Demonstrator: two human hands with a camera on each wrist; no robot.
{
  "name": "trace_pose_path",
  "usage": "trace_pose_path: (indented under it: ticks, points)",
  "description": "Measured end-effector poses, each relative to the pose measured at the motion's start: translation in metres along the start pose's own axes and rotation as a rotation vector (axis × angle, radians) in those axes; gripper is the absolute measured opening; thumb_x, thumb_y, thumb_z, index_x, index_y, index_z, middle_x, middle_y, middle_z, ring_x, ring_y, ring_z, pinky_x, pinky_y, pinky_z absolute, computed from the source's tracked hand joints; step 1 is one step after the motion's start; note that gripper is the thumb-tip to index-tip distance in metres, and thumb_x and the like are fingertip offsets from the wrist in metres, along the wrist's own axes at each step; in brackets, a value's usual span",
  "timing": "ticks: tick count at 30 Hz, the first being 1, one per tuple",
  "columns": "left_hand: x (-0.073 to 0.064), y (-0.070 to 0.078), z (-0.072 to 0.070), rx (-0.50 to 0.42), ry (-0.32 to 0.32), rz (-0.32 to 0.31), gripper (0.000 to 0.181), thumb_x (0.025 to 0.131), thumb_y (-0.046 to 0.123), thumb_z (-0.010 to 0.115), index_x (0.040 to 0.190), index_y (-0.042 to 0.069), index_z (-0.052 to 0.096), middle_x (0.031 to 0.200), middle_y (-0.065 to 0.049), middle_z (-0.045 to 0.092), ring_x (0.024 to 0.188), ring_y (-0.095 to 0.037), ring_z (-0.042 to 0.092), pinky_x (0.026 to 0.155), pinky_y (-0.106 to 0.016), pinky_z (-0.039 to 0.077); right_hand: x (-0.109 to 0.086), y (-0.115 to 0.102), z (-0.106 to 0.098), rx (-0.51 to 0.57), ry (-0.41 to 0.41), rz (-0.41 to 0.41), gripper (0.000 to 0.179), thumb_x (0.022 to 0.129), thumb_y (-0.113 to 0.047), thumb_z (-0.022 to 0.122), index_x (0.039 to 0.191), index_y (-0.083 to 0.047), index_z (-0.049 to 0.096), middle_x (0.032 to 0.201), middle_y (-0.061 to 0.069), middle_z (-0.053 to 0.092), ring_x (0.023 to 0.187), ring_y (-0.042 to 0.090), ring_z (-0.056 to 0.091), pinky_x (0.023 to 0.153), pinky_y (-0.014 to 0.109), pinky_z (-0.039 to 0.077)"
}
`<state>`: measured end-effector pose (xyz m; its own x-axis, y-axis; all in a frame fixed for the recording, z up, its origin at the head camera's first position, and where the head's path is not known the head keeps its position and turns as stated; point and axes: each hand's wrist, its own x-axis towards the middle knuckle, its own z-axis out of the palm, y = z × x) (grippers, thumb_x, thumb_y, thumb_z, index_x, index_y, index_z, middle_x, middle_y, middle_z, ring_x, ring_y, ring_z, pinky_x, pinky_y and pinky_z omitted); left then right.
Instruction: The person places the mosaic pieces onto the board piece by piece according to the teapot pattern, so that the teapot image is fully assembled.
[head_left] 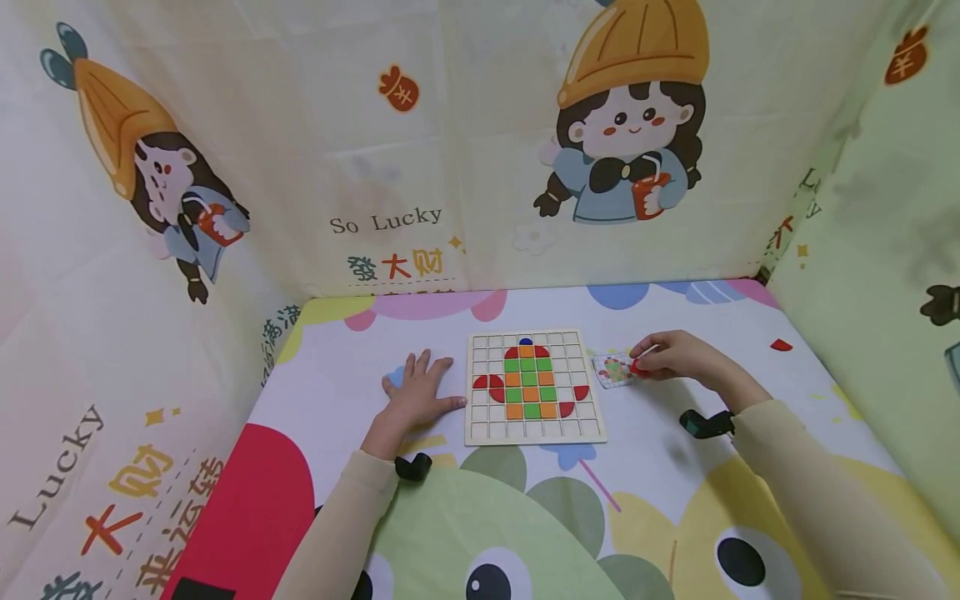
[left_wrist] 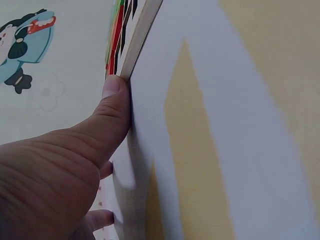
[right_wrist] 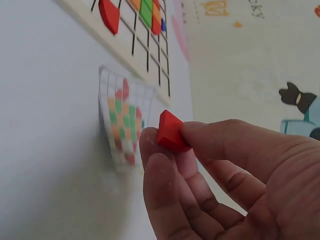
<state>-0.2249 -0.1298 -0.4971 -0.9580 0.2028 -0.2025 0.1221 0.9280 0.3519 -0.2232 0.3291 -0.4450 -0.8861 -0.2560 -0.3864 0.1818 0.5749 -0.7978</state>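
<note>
My right hand [head_left: 675,357] pinches a small red wooden piece [right_wrist: 171,132] with one rounded side between thumb and fingertips. It hovers over the right edge of a pattern card [head_left: 613,369], which shows a gridded picture in similar colours. My left hand [head_left: 416,398] rests on the table with fingers spread, its thumb against the left edge of a wooden grid board [head_left: 486,429]. Green and orange squares [head_left: 531,379] form a checkered block on the board. Red rounded pieces [head_left: 581,392] sit around the block, and a small blue piece [head_left: 526,342] tops it.
A loose red piece [head_left: 781,345] lies toward the far right of the table. The tabletop is covered with a cartoon-print cloth [head_left: 480,492]. Printed curtains [head_left: 480,167] stand behind and on both sides. Black wrist cameras [head_left: 705,423] are worn on both wrists.
</note>
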Motion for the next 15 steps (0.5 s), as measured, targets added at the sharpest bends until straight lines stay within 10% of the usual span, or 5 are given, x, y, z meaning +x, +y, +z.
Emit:
trace_pose_path:
  ticks: [15]
  points:
    - [0.0, 0.0, 0.0, -0.001, -0.008, -0.005, 0.087, 0.089, 0.061, 0.073, 0.161, 0.028, 0.036, 0.174, -0.015, 0.01, 0.16, -0.045, -0.002, 0.11, -0.087, -0.002, 0.043, -0.026, 0.053, -0.044, 0.081, 0.012, 0.024, 0.095, -0.02, 0.074, 0.113, -0.002, 0.071, 0.102, 0.009, 0.073, 0.081, 0.017, 0.063, 0.072, 0.027, 0.053]
